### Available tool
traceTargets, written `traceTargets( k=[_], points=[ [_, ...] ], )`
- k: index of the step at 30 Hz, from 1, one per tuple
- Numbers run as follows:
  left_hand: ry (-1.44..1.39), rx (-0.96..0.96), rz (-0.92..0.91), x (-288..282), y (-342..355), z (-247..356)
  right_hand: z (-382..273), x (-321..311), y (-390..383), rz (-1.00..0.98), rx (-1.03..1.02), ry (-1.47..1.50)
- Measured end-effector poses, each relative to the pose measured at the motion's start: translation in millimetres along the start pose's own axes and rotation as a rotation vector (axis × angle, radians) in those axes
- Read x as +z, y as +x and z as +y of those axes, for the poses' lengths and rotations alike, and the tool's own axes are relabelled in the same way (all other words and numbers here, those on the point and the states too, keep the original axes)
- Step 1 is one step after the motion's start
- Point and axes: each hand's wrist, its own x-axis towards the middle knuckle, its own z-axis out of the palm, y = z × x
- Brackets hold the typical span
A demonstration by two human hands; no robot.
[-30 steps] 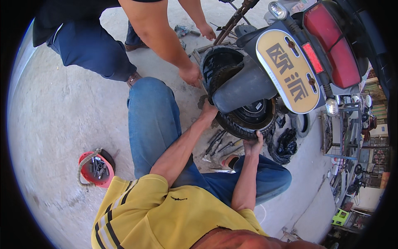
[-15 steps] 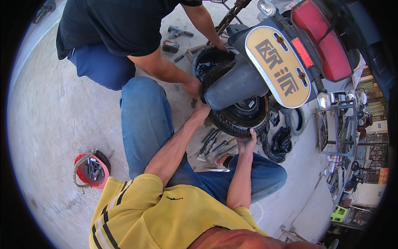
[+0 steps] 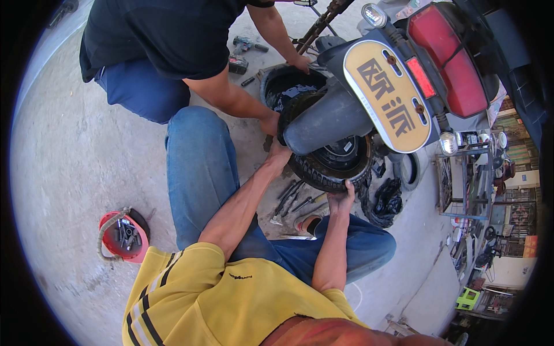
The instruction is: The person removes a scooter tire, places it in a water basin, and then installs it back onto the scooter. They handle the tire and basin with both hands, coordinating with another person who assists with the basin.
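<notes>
A black scooter tire (image 3: pixel 326 181) lies tilted around a dark wheel hub (image 3: pixel 344 147), under the grey rear fender (image 3: pixel 329 118). My left hand (image 3: pixel 279 154) grips the tire's left edge, its fingers partly hidden behind the fender. My right hand (image 3: pixel 341 199) holds the near edge, with the thumb up on the tread. A co-worker's hand (image 3: pixel 269 123) touches the tire just beyond my left hand. Their other hand (image 3: pixel 300 62) is on the far rim of a dark basin of water (image 3: pixel 264 92), which stands beside and partly under the tire.
Hand tools (image 3: pixel 291 199) lie on the concrete between my legs. Black crumpled plastic (image 3: pixel 388 199) and another tire (image 3: pixel 411 172) are to the right. A cordless power tool (image 3: pixel 248 44) lies beyond. A red container of sockets (image 3: pixel 123 235) stands at left. The scooter's yellow plate (image 3: pixel 385 95) overhangs the wheel.
The basin has shifted slightly left, showing more of its water. The co-worker's far hand has moved a little left with its rim. My hands keep their hold on the tire.
</notes>
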Motion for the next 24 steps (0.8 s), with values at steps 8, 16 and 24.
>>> traceTargets(
  k=[8,16,24],
  points=[
    [0.115,-0.062,-0.015,-9,12,-17,1,4,-1,0.016,-0.001,-0.002],
    [0.134,-0.084,-0.02,-6,12,-18,1,-1,0,0.012,0.004,-0.009],
    [0.1,-0.03,-0.021,-11,26,-42,2,7,-3,0.021,-0.009,-0.02]
  ],
)
